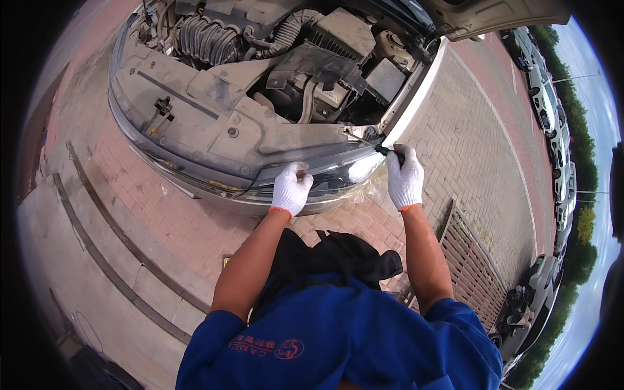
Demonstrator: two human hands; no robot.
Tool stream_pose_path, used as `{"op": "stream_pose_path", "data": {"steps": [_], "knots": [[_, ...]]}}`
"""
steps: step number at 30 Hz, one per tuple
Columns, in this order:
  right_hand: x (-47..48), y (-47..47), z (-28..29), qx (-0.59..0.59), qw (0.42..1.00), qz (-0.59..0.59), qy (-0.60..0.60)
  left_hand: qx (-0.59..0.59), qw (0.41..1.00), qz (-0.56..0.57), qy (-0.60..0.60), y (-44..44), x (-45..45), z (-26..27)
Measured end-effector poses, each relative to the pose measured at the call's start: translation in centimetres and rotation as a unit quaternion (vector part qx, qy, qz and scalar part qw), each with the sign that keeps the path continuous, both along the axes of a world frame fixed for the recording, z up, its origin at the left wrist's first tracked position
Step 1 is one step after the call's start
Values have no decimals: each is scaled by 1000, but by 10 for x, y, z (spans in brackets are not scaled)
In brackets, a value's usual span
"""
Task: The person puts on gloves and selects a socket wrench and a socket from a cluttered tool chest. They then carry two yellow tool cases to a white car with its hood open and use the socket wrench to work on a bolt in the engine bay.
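Note:
My right hand (407,178), in a white knit glove, grips a screwdriver (381,149) by its dark green and black handle. The shaft points left, its tip at the corner of the dusty plastic radiator cover (287,139), close to the inner fender. My left hand (292,186), gloved the same way, is over the car's front edge beside the headlight (336,178). Its fingers are curled, and whether something small is between them is not visible. Beyond the cover lies the open engine bay, with a battery (333,95) partly under a black plastic duct (317,66).
The raised hood (492,17) overhangs the far right. A hood latch (164,108) sits on the cover at left. Air filter housing (343,31) and black box (385,80) stand deeper in the bay. Steps (122,258) lie left, a slatted grate (470,263) right, and parked cars (546,102) beyond.

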State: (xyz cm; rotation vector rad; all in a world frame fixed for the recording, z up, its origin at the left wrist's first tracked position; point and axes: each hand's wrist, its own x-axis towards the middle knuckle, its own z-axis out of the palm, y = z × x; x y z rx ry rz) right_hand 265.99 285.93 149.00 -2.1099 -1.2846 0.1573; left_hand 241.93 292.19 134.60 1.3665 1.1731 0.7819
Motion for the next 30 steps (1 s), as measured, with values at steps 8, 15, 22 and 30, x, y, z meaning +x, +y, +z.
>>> {"op": "stream_pose_path", "data": {"steps": [8,15,22,30], "knots": [[-27,8,30,-86,996,13,-6,149,950,-163,220,87,64,20],[-41,28,61,-45,969,193,-151,164,918,-193,307,93,58,32],[-39,44,79,-42,958,237,-154,165,917,-195,306,85,46,38],[-47,62,87,-99,960,226,-135,168,925,-188,286,75,47,31]]}}
